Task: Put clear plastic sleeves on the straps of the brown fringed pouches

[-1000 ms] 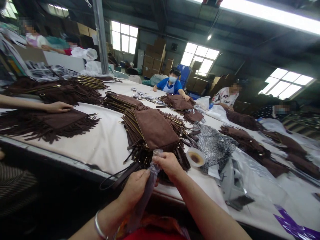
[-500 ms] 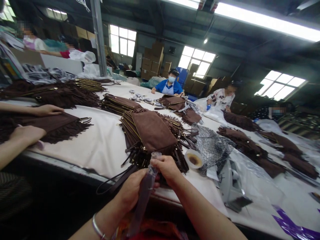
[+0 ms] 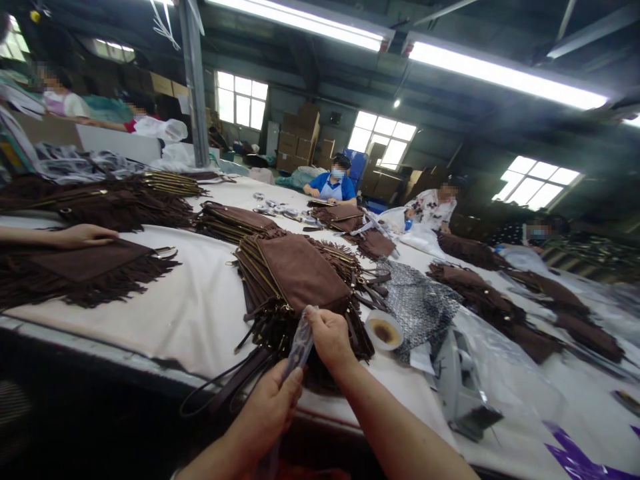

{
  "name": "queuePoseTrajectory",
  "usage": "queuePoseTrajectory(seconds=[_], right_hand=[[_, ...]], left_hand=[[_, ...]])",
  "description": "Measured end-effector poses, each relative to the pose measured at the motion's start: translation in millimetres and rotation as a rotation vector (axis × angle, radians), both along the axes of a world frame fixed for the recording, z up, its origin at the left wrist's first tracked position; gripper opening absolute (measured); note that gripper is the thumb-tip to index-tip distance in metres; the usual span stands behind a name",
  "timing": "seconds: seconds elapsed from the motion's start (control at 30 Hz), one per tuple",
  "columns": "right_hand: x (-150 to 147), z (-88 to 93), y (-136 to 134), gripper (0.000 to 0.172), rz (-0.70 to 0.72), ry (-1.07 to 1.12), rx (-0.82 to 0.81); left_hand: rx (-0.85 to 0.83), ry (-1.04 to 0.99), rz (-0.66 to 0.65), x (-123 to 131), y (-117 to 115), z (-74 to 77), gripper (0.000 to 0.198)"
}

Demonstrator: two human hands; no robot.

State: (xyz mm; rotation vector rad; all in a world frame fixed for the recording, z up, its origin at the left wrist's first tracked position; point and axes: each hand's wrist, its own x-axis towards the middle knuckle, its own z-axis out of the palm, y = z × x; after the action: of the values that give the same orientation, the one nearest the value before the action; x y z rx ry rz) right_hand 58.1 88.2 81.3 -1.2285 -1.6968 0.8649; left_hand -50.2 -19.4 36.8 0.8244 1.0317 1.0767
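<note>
A long, narrow clear plastic sleeve (image 3: 299, 347) stretches between my two hands at the table's near edge. My right hand (image 3: 330, 333) pinches its upper end. Lower down, my left hand (image 3: 270, 407) is closed round it, thumb on top. I cannot make out clearly what lies inside the sleeve. Just beyond my hands rises a stack of brown bags (image 3: 303, 270) with gold zips and fringes. Dark straps (image 3: 240, 373) from the stack hang over the table edge, beside my left hand.
A bowl of brown liquid (image 3: 384, 331) and a grey tape dispenser (image 3: 465, 387) stand to the right, near grey bubble wrap (image 3: 415, 293). At left, a co-worker's hand (image 3: 85, 235) rests on a fringed brown bag (image 3: 95, 267). Other people sit around the table.
My left hand has slid down the sleeve, away from my right hand, which stays at the top end. The co-worker's nearer hand at left has left the view. My view has tilted up slightly.
</note>
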Motion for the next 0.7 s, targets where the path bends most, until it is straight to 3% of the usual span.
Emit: queuePoseTrajectory(seconds=[0.13, 0.27, 0.43, 0.6, 0.7], right_hand=[[-5, -8.0, 0, 0.049, -0.025, 0.103, -0.109], [-6, -8.3, 0, 0.05, -0.007, 0.18, -0.172], [-5, -8.4, 1, 0.049, 0.018, 0.27, -0.208], [-4, -14.0, 3, 0.052, -0.014, 0.317, -0.242], [-2, -16.5, -5, 0.054, 0.059, 0.424, -0.368]], left_hand=[[0.004, 0.033, 0.007, 1, -4, -2.0, 0.051], [-0.117, -0.084, -0.028, -5, 0, 9.9, 0.061], [-0.139, -0.259, 0.005, -7, 13, 24.6, 0.048], [-0.153, -0.117, 0.074, 1, 17, 16.4, 0.049], [-0.109, -0.04, 0.147, 2, 14, 15.7, 0.046]])
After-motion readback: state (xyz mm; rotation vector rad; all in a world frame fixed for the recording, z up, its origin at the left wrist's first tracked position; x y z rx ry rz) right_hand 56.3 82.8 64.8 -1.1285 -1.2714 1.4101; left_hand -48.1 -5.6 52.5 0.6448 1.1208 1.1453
